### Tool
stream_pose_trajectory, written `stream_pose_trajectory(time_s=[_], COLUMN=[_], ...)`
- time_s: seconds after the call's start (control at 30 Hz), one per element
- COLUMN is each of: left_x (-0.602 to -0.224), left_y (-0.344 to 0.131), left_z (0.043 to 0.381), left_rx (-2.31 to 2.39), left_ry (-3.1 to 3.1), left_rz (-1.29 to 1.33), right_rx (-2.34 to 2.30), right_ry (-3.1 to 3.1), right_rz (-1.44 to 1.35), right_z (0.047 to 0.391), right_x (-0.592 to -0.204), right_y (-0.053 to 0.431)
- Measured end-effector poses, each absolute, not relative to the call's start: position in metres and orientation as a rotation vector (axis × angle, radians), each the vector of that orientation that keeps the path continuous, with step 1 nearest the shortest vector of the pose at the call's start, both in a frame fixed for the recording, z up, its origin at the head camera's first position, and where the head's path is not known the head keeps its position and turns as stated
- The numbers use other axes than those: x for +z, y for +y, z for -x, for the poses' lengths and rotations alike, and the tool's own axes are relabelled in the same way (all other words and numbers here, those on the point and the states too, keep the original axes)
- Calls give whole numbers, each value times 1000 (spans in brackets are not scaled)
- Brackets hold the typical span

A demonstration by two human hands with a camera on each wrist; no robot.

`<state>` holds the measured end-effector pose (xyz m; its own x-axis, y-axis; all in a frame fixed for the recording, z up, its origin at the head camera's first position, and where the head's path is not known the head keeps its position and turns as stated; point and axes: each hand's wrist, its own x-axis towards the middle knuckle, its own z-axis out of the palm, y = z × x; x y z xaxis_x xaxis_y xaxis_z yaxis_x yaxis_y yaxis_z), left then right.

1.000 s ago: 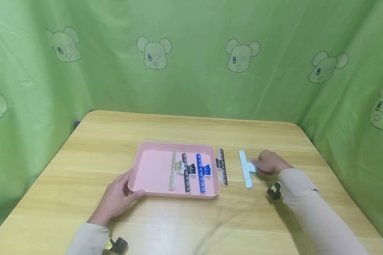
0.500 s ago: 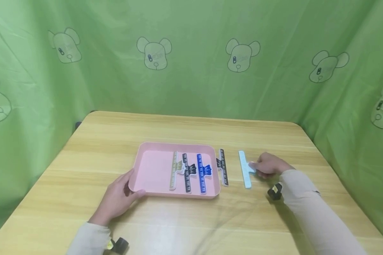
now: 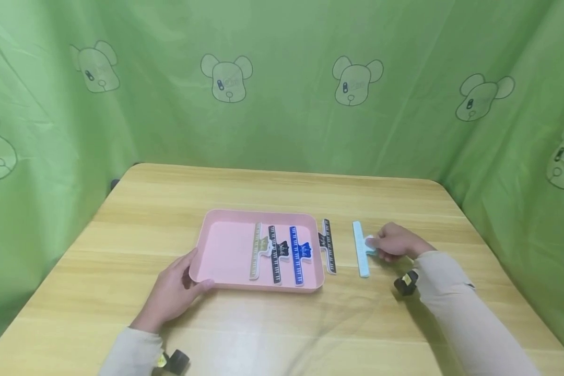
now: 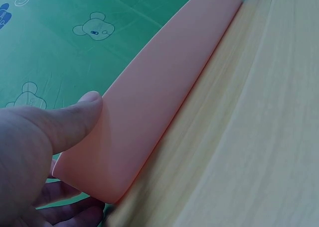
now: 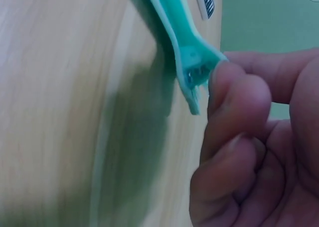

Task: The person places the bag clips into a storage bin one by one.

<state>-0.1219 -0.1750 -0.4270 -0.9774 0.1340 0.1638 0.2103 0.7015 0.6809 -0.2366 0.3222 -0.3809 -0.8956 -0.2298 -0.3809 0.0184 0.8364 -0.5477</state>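
Observation:
My left hand (image 3: 176, 292) holds the near left corner of a shallow pink tray (image 3: 235, 286), thumb on the rim and fingers along its outer side. In the left wrist view the thumb (image 4: 82, 115) lies against the tray's wall (image 4: 164, 77). My right hand (image 3: 399, 241) pinches the handle of a light blue long-bar clip (image 3: 360, 250) right of the tray. Up close in the right wrist view, the clip (image 5: 182, 38) looks teal, and the fingertips cover part of its handle.
Inside the tray lie a gold clip (image 3: 255, 256), a black clip (image 3: 275, 261) and a blue clip (image 3: 296, 261). Another black clip (image 3: 329, 250) sits just outside its right wall. The wooden table (image 3: 263, 334) is backed by a green curtain (image 3: 282, 130).
My right thumb has come further onto the light blue clip's handle, and the clip has turned slightly in the hand. The left hand and tray have stayed almost still.

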Motion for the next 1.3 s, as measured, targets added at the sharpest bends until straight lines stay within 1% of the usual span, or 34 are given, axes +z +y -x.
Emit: stream_pose_trajectory(time_s=[0.5, 1.3], left_x=[-427, -426], left_y=[-176, -175], left_z=[122, 122], left_rx=[-1143, -1156], left_ry=[-2809, -2813], left_rz=[274, 270], right_rx=[-883, -896], right_ry=[2578, 2611], right_rz=[171, 178], right_z=[233, 235], right_x=[-370, -367], right_y=[312, 305])
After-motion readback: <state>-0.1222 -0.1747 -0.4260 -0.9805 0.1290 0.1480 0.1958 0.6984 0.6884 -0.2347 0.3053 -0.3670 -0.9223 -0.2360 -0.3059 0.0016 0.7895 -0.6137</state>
